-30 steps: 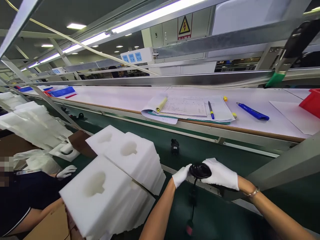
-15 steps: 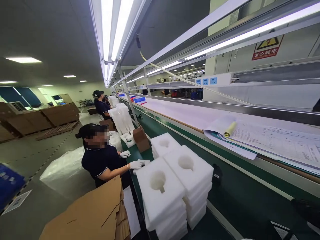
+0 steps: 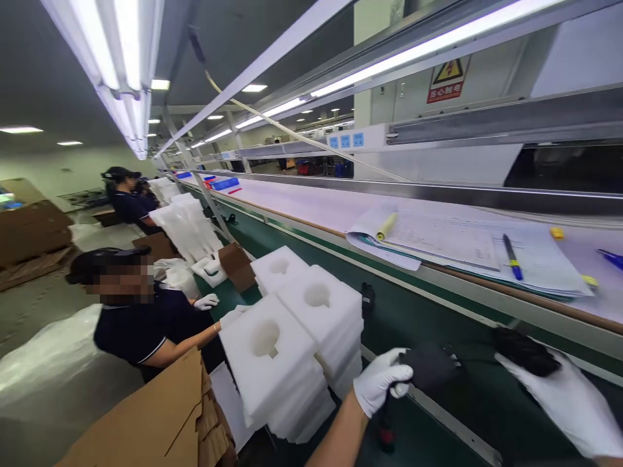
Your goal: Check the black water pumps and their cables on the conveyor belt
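My left hand [image 3: 382,387], in a white glove, is closed on a blurred black part [image 3: 428,366] with a cord hanging below it. My right hand [image 3: 567,399], also gloved, reaches over the green conveyor belt [image 3: 438,324] and grips another black piece [image 3: 523,350] at its fingertips. Both hands hover above the belt's near edge. Stacks of white foam inserts [image 3: 292,331] with round cut-outs stand just left of my left hand. A small black adapter [image 3: 367,296] lies on the belt behind the foam.
A co-worker in a dark shirt [image 3: 141,324] stands left of the foam, gloved hand on it. Flattened cardboard [image 3: 160,415] lies at lower left. Papers [image 3: 452,240], a blue pen [image 3: 511,257] and a yellow roll [image 3: 387,226] rest on the white shelf beyond the belt. More workers stand farther along the line.
The view swung left and back toward the belt. My hands, together on one black coiled part a second ago and out of view half a second ago, now show apart, each with a black piece.
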`<state>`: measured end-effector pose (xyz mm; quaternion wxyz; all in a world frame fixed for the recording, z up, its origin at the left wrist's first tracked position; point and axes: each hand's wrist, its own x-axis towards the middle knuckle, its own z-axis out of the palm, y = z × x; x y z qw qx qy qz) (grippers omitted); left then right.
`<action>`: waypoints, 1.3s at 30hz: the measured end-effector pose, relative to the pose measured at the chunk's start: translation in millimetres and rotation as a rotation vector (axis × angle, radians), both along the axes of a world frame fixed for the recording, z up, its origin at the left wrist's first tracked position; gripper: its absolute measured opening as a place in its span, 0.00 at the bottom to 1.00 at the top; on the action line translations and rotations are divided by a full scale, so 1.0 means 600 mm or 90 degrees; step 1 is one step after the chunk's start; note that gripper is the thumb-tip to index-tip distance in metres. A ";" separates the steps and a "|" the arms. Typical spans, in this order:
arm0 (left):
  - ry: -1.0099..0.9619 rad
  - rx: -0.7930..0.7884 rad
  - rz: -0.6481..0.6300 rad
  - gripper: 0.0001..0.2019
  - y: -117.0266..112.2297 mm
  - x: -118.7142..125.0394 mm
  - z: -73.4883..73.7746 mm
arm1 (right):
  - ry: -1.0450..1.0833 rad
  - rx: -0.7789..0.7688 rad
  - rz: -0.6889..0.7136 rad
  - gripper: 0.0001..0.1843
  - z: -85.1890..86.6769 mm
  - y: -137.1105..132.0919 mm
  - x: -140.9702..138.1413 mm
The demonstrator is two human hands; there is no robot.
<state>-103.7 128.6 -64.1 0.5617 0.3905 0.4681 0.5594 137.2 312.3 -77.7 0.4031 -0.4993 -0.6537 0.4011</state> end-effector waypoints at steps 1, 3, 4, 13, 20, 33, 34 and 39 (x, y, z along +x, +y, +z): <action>0.026 0.011 -0.007 0.36 0.001 -0.004 0.012 | -0.001 -0.068 -0.020 0.43 0.016 -0.008 0.009; 0.066 0.014 -0.032 0.36 0.003 -0.010 0.037 | 0.022 -0.079 -0.045 0.45 0.042 -0.022 0.019; 0.080 0.015 -0.045 0.37 0.004 -0.012 0.048 | 0.030 -0.069 -0.058 0.45 0.051 -0.029 0.020; 0.120 -0.006 -0.075 0.48 0.003 0.004 0.101 | 0.042 -0.058 -0.104 0.48 0.058 -0.045 0.023; 0.033 -0.044 -0.136 0.48 0.027 0.002 0.119 | 0.021 -0.066 -0.133 0.48 0.048 -0.040 0.025; 0.175 -0.103 -0.223 0.49 0.065 0.015 0.192 | -0.008 -0.067 -0.208 0.50 0.021 -0.044 0.039; 0.184 -0.109 -0.219 0.48 0.066 0.016 0.194 | -0.005 -0.068 -0.214 0.50 0.022 -0.046 0.040; 0.206 -0.110 -0.208 0.46 0.073 0.020 0.195 | 0.017 -0.011 -0.240 0.47 0.023 -0.047 0.045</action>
